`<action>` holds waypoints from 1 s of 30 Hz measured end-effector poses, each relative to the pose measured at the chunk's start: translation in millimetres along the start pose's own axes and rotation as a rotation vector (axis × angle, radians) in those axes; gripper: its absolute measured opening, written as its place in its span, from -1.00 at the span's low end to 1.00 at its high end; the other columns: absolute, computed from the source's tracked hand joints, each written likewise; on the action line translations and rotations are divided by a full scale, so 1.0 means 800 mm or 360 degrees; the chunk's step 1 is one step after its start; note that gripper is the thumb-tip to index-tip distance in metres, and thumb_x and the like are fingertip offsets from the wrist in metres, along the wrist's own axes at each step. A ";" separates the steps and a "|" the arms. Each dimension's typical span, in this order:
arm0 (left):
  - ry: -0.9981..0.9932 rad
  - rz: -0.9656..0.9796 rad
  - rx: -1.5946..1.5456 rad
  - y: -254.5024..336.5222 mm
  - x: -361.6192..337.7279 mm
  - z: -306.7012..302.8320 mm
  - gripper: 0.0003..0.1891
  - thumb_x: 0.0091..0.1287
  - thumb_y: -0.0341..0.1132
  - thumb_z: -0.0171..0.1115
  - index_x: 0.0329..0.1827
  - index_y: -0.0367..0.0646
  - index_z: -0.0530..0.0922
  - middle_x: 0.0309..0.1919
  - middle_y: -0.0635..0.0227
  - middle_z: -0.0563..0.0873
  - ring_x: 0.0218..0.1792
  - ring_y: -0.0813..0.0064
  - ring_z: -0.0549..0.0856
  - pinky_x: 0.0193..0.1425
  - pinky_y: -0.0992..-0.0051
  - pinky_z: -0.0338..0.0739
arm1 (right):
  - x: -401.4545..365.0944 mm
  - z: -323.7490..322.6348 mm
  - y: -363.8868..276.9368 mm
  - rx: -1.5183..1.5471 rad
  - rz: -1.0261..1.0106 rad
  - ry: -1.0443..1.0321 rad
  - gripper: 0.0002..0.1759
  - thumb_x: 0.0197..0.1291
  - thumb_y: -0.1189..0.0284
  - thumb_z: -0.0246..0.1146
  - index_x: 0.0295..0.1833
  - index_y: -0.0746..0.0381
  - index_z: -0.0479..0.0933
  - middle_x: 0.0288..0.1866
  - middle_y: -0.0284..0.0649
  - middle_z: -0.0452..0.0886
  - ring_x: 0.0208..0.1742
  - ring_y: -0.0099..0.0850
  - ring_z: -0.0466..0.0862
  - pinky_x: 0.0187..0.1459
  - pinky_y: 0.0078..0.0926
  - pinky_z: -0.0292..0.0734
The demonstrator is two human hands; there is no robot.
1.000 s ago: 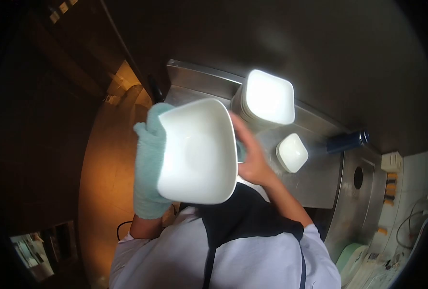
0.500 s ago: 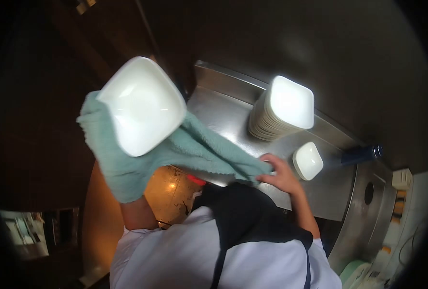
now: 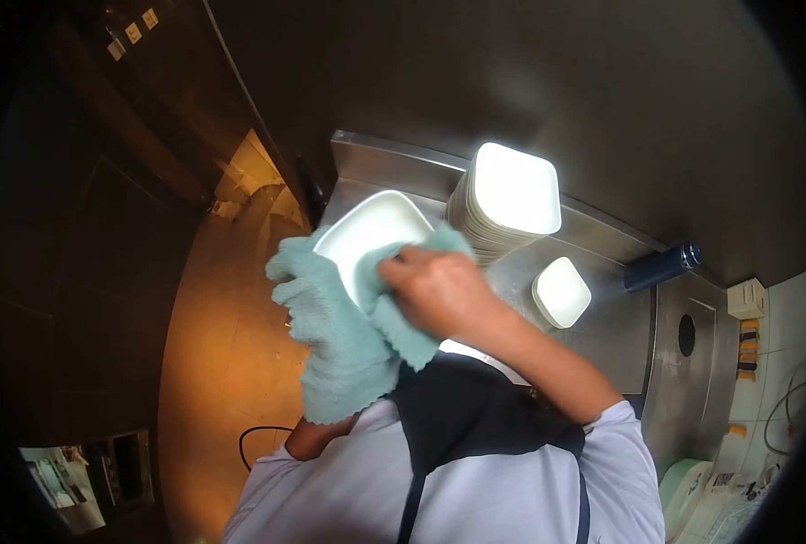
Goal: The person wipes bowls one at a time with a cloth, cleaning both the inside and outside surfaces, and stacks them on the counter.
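Observation:
A white square bowl [image 3: 376, 222] is held up in front of my chest, tilted with its inside facing me. A pale green towel [image 3: 344, 335] wraps its left and lower sides and hangs down below. My left hand is hidden beneath the towel, gripping the bowl through it; only the left forearm [image 3: 310, 442] shows. Bunched in the closed fingers of my right hand [image 3: 444, 288] is the other part of the towel, pressed against the inside of the bowl.
Behind the bowl, a tall stack of white square dishes [image 3: 514, 190] stands on the steel counter [image 3: 602, 340]. Smaller white bowls [image 3: 563, 292], nested together, sit to its right. Farther right are a dark blue bottle [image 3: 661, 268] and a round opening [image 3: 686, 335] in the steel.
My right hand has moved left and up, bringing the towel's loose end into the bowl. The bowl has come lower and to the right, closer to the stack in view.

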State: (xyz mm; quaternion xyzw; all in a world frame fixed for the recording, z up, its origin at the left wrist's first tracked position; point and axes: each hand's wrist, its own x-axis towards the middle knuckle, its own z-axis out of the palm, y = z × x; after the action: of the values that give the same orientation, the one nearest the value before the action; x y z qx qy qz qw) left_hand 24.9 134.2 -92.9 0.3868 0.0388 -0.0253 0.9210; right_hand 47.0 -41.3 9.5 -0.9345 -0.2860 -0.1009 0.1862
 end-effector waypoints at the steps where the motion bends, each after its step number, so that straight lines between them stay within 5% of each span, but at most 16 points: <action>1: -0.0011 -0.0021 0.0004 -0.004 -0.003 -0.001 -0.35 0.40 -0.31 0.38 0.49 -0.31 0.32 0.31 0.01 0.54 0.20 0.12 0.66 0.19 0.31 0.64 | 0.002 -0.003 0.012 -0.0065 0.0004 0.0265 -0.63 0.13 0.53 0.40 0.09 0.21 0.61 -0.22 -0.10 0.69 -0.24 -0.10 0.80 -0.24 -0.13 0.71; 3: -0.0034 -0.0064 0.0009 -0.013 -0.007 0.001 -0.36 0.40 -0.31 0.38 0.48 -0.31 0.33 0.30 0.02 0.54 0.19 0.12 0.66 0.18 0.31 0.64 | 0.016 -0.011 0.012 -0.0042 0.0221 0.0587 -0.64 0.26 0.52 0.33 0.15 0.31 0.48 -0.19 0.10 0.70 -0.25 0.03 0.79 -0.28 -0.04 0.68; 6: -0.0069 -0.0069 -0.0009 -0.028 -0.007 0.008 -0.37 0.40 -0.31 0.37 0.46 -0.31 0.34 0.28 0.02 0.55 0.17 0.12 0.67 0.16 0.31 0.64 | 0.034 0.012 -0.014 0.0473 0.0365 0.0600 -0.50 0.32 0.51 0.35 0.32 0.34 0.42 -0.24 0.09 0.69 -0.28 0.09 0.75 -0.26 -0.05 0.64; 7: -0.0059 -0.0058 -0.0021 -0.029 -0.006 0.008 -0.38 0.40 -0.31 0.37 0.46 -0.31 0.34 0.27 0.02 0.55 0.17 0.12 0.67 0.16 0.31 0.65 | 0.036 0.023 -0.014 0.0507 0.0139 0.0580 -0.45 0.38 0.46 0.34 0.37 0.41 0.35 -0.30 0.16 0.68 -0.26 0.14 0.74 -0.23 0.01 0.63; 12: 0.0013 0.0042 -0.0028 -0.011 0.016 0.003 -0.41 0.40 -0.32 0.36 0.43 -0.32 0.36 0.24 0.02 0.57 0.14 0.13 0.68 0.13 0.31 0.65 | 0.032 -0.002 0.009 0.0932 0.0122 -0.0237 -0.51 0.29 0.43 0.39 0.27 0.41 0.50 -0.35 0.17 0.68 -0.25 0.10 0.77 -0.18 -0.04 0.65; 15: 0.0057 0.0073 -0.0027 0.001 0.025 -0.003 -0.42 0.40 -0.32 0.36 0.41 -0.32 0.37 0.22 0.03 0.58 0.12 0.13 0.69 0.12 0.32 0.65 | 0.028 -0.030 0.021 0.0747 -0.0049 -0.0671 -0.62 0.21 0.43 0.38 0.09 0.39 0.56 -0.40 0.14 0.70 -0.21 0.16 0.77 -0.09 0.01 0.67; 16: 0.0070 0.0082 -0.0030 0.002 0.027 -0.004 -0.43 0.40 -0.32 0.35 0.41 -0.32 0.37 0.22 0.03 0.58 0.12 0.13 0.69 0.11 0.32 0.66 | 0.027 -0.036 0.022 0.0329 -0.0227 -0.0722 -0.61 0.17 0.46 0.37 0.12 0.31 0.57 -0.37 0.05 0.71 -0.29 -0.02 0.81 -0.22 -0.10 0.71; 20: 0.0109 0.0087 -0.0025 0.001 0.028 -0.007 -0.45 0.40 -0.33 0.35 0.39 -0.32 0.39 0.19 0.03 0.59 0.09 0.13 0.69 0.10 0.32 0.66 | 0.025 -0.047 0.030 -0.0475 -0.0179 0.0381 -0.69 0.21 0.47 0.33 0.08 0.23 0.56 -0.30 -0.17 0.64 -0.47 -0.34 0.79 -0.52 -0.37 0.65; 24: 0.0156 0.0123 -0.0020 0.004 0.030 -0.010 -0.47 0.40 -0.33 0.34 0.36 -0.33 0.40 0.17 0.04 0.60 0.07 0.14 0.70 0.08 0.32 0.66 | 0.005 -0.009 0.019 -0.0450 0.0248 0.0435 -0.71 0.25 0.45 0.34 0.04 0.31 0.54 -0.33 -0.10 0.68 -0.48 -0.21 0.78 -0.51 -0.30 0.67; 30: 0.0163 0.0227 -0.0053 0.012 0.051 -0.003 -0.51 0.40 -0.34 0.33 0.33 -0.33 0.42 0.13 0.04 0.62 0.04 0.14 0.71 0.05 0.32 0.67 | -0.012 -0.006 -0.009 0.0672 0.0109 -0.0207 -0.81 0.20 0.52 0.32 -0.09 0.34 0.65 -0.38 0.03 0.69 -0.36 0.01 0.77 -0.27 -0.13 0.69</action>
State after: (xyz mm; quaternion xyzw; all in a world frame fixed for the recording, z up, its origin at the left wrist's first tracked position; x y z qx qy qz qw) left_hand 66.4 141.7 -91.3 0.3738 0.0587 0.0609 0.9236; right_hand 34.6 -43.0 13.2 -0.8885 -0.2803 0.0280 0.3622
